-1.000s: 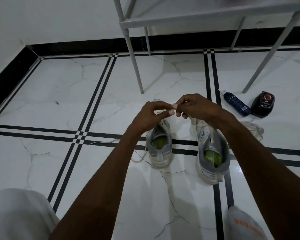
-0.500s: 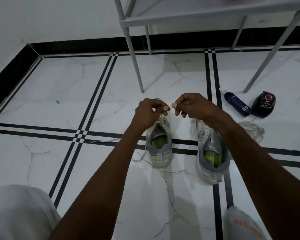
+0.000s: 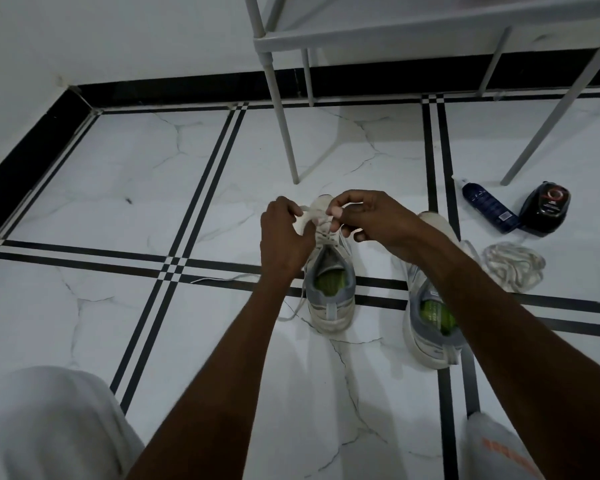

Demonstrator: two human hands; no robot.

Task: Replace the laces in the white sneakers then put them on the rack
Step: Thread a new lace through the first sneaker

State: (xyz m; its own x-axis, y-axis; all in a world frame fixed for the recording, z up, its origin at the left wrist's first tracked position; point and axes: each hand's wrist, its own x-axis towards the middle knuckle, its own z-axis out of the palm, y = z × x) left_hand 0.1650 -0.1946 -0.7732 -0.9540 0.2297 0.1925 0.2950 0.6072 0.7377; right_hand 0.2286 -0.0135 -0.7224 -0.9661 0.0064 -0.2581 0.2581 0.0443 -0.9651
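Head view: both hands have dropped from mid-air, where they met a second ago, down onto the toe end of the left sneaker (image 3: 329,289). Left hand (image 3: 284,237) now pinches a loop of white lace (image 3: 305,211) just above the lower eyelets; right hand (image 3: 371,216) has fingers curled with thumb and forefinger closed on the lace next to it, fingertips almost touching the left hand's. Reads as lacing underway on this shoe, probably low eyelets only, so task is early. A loose lace end (image 3: 222,279) trails left on the floor. Right sneaker (image 3: 430,327) stands just beside, heel toward camera, no lacing visible, and the right forearm covers most of its front. Bundled laces (image 3: 513,266) lie near it, old or new cannot tell. Rack (image 3: 395,32) cut off at top, shelf contents unseen. Eyelets under the fingers are hidden; dim light blurs lace path. Bottle (image 3: 490,211) and a dark tin-like object (image 3: 546,211) sit further right.
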